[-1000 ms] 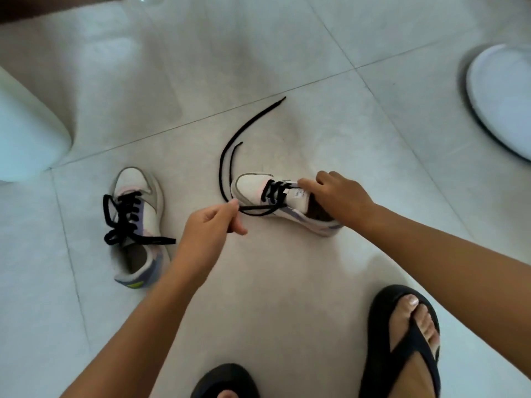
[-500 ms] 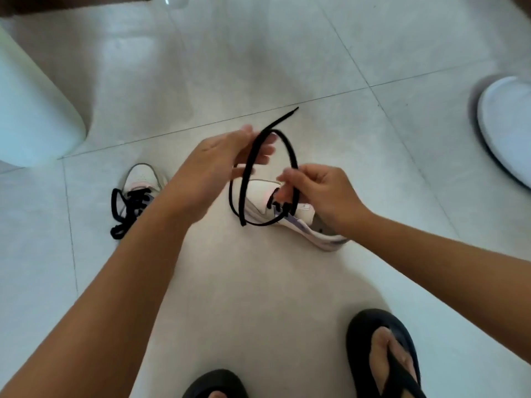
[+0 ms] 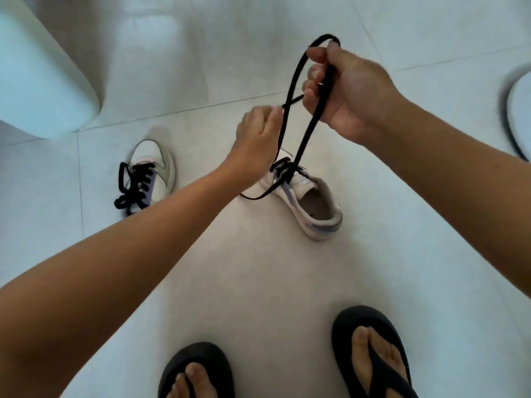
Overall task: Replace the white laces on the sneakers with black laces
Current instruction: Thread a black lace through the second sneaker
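A white sneaker (image 3: 313, 205) lies on the tiled floor at the centre, partly threaded with a black lace (image 3: 293, 81). My right hand (image 3: 347, 90) is raised above it and grips both strands of the lace, which loops over my fingers. My left hand (image 3: 258, 139) pinches one strand lower down, just above the shoe's toe, which it hides. A slack part of the lace curves along the shoe's near side. A second white sneaker (image 3: 152, 173), fully laced in black, lies to the left.
A pale rounded object (image 3: 43, 76) stands at the upper left. A white oval base with a dark rim (image 3: 520, 110) sits at the right edge. My feet in black flip-flops (image 3: 373, 349) are at the bottom.
My right hand rose from the shoe's tongue, pulling the lace up into a tall loop. My left hand shifted right and lower on the strand. The camera tilted down.
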